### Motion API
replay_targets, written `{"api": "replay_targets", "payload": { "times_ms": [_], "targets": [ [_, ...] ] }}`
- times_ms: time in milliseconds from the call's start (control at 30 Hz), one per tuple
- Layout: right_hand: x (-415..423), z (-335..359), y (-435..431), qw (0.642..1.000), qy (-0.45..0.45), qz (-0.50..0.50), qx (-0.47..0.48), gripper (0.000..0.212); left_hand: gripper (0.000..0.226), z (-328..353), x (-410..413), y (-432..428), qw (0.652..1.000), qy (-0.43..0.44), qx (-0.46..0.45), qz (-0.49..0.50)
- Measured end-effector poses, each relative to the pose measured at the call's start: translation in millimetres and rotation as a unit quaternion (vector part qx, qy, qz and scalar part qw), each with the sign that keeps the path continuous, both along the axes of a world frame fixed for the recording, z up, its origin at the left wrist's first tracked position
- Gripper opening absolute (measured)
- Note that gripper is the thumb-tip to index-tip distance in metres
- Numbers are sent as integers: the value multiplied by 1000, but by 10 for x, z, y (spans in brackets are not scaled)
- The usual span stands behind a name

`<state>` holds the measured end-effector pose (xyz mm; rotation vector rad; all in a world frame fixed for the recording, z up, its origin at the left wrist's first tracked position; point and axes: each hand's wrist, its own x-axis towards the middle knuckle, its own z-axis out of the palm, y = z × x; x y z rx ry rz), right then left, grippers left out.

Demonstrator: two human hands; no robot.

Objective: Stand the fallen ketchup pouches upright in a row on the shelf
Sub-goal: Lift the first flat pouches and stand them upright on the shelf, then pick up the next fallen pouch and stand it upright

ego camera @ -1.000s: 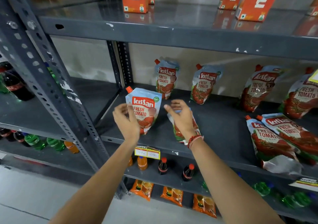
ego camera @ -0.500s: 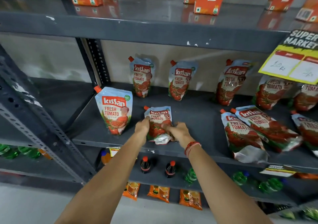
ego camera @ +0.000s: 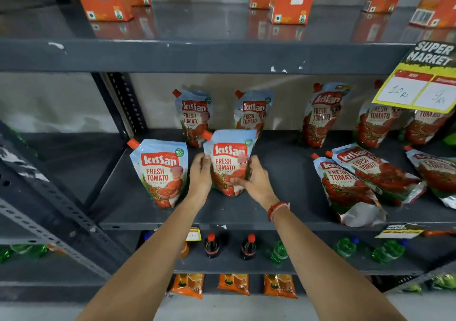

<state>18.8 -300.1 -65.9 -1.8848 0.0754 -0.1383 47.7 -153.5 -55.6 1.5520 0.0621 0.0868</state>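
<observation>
Head view: I note held pouch [ego camera: 228, 165] now upright – lay flat half a second ago – just right of standing front pouch [ego camera: 161, 172]. Left hand [ego camera: 200, 177], right hand [ego camera: 254, 182] clasp its sides. 3 fallen pouches [ego camera: 345, 187] well right, pending.

I have one view only, the head camera, wide-angle, riding at about the height of the top shelf [ego camera: 222, 56] and looking forward and down into the rack. It sits close: both forearms run up from the bottom edge to the middle shelf [ego camera: 283, 212], which fills the centre. The lens bends the left upright [ego camera: 49, 197] outward. Lower shelves and floor show beneath. No second view shares anything.
</observation>
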Motion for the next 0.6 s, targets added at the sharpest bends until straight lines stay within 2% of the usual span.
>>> {"api": "replay_targets", "payload": {
  "times_ms": [167, 300, 400, 467, 533, 600],
  "targets": [
    [25, -51, 30, 997, -28, -20, -74, 50, 27, -84, -16, -30, 996, -57, 59, 21],
    [-80, -118, -92, 995, -28, -17, -95, 61, 28, -206, -289, -161, 985, -73, 77, 132],
    [-167, -32, -350, 993, -56, -80, -73, 65, 30, -252, -550, -389, 964, -138, 136, 182],
    [-221, 115, -614, 984, -83, -126, -96, 52, 34, -225, -679, -649, 959, -182, 175, 129],
    [-277, 285, -943, 962, -99, -176, -186, 41, 36, -148, -697, -961, 960, -201, 190, 40],
    [-384, 434, -1310, 924, -69, -238, -291, 38, 34, -57, -656, -1316, 963, -179, 199, -38]
  ]
}}
